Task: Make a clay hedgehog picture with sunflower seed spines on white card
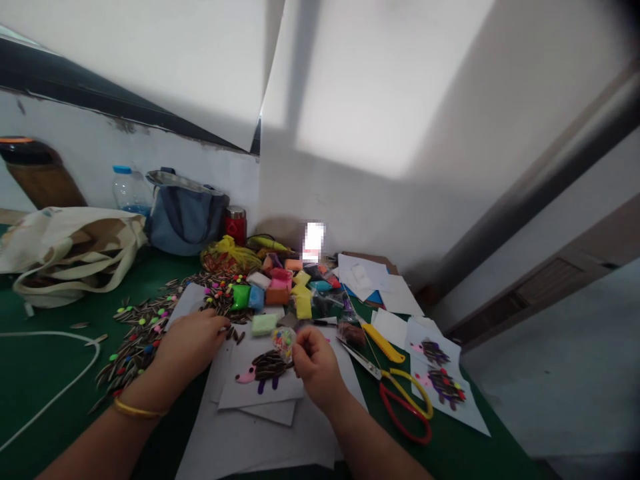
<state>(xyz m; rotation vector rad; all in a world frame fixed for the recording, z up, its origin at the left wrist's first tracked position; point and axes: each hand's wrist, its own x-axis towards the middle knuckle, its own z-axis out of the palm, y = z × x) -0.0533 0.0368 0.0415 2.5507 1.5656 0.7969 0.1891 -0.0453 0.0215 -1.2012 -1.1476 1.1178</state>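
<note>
My right hand [316, 365] is closed in a pinch at the edge of a small clear bag of coloured beads [283, 341]. Just left of the bag, on a white card [287, 397], lies a hedgehog figure [270, 367] with a pink face, dark seed spines and purple legs. My left hand [194, 341] hangs over the left side of the papers, fingers drawn together beside a few loose striped seeds [236, 333]. Whatever its fingertips hold, if anything, is too small to make out.
Seeds mixed with coloured balls [135, 347] spread at the left. Coloured clay packs [277, 295] lie behind the card. At the right are scissors [407, 400], a yellow cutter [384, 343] and finished hedgehog cards [443, 373]. Bags [187, 217] and a red flask [235, 225] stand behind.
</note>
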